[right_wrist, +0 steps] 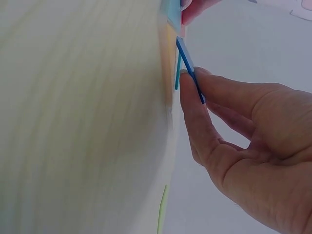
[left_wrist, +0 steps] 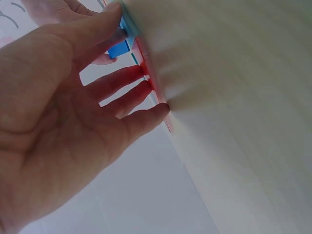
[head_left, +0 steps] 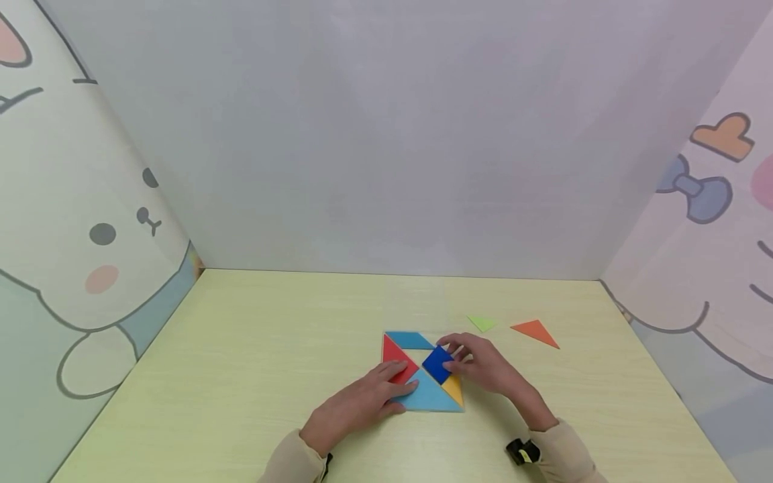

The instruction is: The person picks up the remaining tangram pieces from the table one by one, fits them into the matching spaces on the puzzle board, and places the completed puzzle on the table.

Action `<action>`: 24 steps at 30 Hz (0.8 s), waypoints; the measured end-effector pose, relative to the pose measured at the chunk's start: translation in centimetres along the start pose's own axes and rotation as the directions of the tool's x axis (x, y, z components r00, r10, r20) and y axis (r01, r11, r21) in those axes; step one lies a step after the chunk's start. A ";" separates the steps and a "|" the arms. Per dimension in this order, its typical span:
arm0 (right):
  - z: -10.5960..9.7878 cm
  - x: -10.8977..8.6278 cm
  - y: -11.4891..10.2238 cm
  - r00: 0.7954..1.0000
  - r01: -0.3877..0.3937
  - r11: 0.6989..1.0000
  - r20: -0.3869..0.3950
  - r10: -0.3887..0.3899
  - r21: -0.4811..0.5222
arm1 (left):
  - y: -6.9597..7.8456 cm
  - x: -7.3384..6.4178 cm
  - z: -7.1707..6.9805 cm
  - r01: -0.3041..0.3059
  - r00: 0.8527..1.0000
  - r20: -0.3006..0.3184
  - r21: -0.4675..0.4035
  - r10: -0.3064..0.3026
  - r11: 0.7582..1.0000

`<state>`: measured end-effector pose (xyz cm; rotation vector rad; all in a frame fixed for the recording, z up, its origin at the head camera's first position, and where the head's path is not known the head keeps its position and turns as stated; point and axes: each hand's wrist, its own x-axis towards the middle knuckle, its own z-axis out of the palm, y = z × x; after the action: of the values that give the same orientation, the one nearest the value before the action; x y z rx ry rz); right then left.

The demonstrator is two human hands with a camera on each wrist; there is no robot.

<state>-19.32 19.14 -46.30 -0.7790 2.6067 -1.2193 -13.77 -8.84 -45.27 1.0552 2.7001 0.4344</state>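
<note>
Between the thumb and fingers of my right hand a dark blue square tangram piece is pinched. It is tilted, its outer edge raised above the pieces, as the right wrist view shows. My left hand lies with fingers extended, fingertips on a red triangle and a large light blue triangle. A yellow triangle sits at the lower right of this group, partly overlapped by the square. Along the top lies a blue parallelogram, with a pale gap below it.
A small light green triangle and an orange triangle lie loose on the wooden table, beyond my right hand. A plain wall rises at the back, with cartoon-printed panels on both sides.
</note>
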 end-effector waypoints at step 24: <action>0.2 0.0 -0.3 0.998 0.035 0.997 0.045 -0.032 -0.072 | 0.1 0.0 0.0 -0.013 1.000 -0.006 0.001 0.013 1.000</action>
<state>-19.17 18.82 -46.17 -0.8559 2.6255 -1.1082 -13.74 -8.81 -45.20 1.0736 2.7007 0.4390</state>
